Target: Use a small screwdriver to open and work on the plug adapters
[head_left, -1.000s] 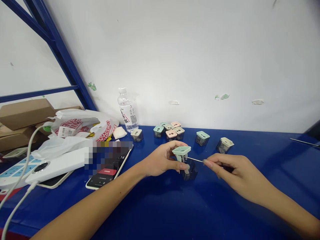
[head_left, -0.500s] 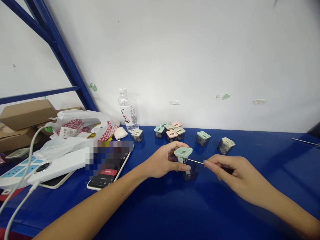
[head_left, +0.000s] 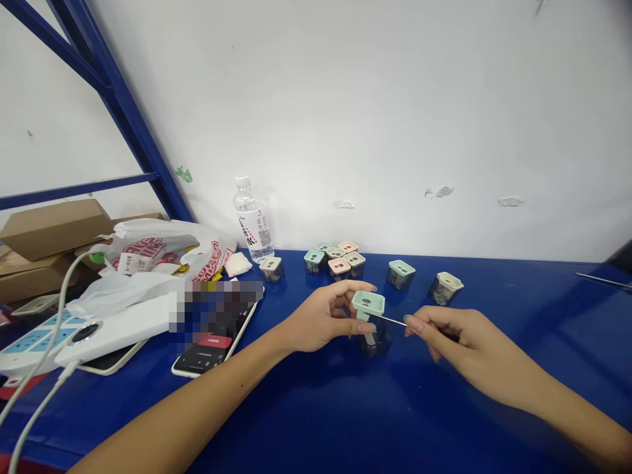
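Observation:
My left hand (head_left: pixel 323 319) pinches a mint-green square cap (head_left: pixel 368 303) with a pale stem below it, holding it between thumb and fingers. Just under the cap sits a dark translucent square cup (head_left: pixel 378 343) on the blue table (head_left: pixel 296 421). My right hand (head_left: pixel 444 336) grips a thin metal pin (head_left: pixel 392 320), and its tip reaches the stem beneath the cap. Whether the tip enters the stem is hidden.
Several pastel-capped cups (head_left: pixel 336 261) stand in a group by the wall, with others (head_left: pixel 401 274) spread along the table. A water bottle (head_left: pixel 253 220), phones (head_left: pixel 202 355), a power strip (head_left: pixel 34 345), a plastic bag (head_left: pixel 162 253) and cardboard boxes (head_left: pixel 49 230) lie left.
The mint-green cap has shifted slightly right in my left hand. My right hand and the pin have moved a little right with it.

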The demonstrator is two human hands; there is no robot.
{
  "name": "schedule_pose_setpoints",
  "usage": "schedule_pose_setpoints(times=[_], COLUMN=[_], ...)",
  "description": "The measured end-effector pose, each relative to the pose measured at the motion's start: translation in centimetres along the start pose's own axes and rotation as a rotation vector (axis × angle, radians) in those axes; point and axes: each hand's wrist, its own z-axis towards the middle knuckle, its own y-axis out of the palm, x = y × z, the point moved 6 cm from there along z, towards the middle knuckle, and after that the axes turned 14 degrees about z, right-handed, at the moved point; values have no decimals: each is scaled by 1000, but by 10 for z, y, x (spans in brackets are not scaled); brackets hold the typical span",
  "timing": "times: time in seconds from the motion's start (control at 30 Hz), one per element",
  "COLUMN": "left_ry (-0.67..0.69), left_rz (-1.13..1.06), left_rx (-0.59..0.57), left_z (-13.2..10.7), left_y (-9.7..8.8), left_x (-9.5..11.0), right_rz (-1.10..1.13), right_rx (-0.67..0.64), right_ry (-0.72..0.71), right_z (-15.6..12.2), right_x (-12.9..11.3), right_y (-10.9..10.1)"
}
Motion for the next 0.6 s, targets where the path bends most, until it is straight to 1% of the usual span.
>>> schedule_pose_setpoints(times=[0.1,0.17,0.27,0.47,0.53,0.6], left_ry=[17,25,31,28,31,18], left_rz=[2,-5,-25,-8,-5,-28], left_rx=[-15,-8,21,23,37,45], left_z=[-1,-1,-1,-1,0,0], left_y=[0,-1,-1,2,2,2], left_x=[3,3,2,-1,-1,-2], right_rz=[-3,-43,-146,-277,-322,-412], right_rx=[-4,3,26,23,41,64], right_ry=[-9,-52,-131,-284,-354,-455], right_z=[0,-1,-2,-6,-8,-10], right_x=[0,-2,-6,-16,-16,-16], right_y=[-1,-2,-2,2,3,4])
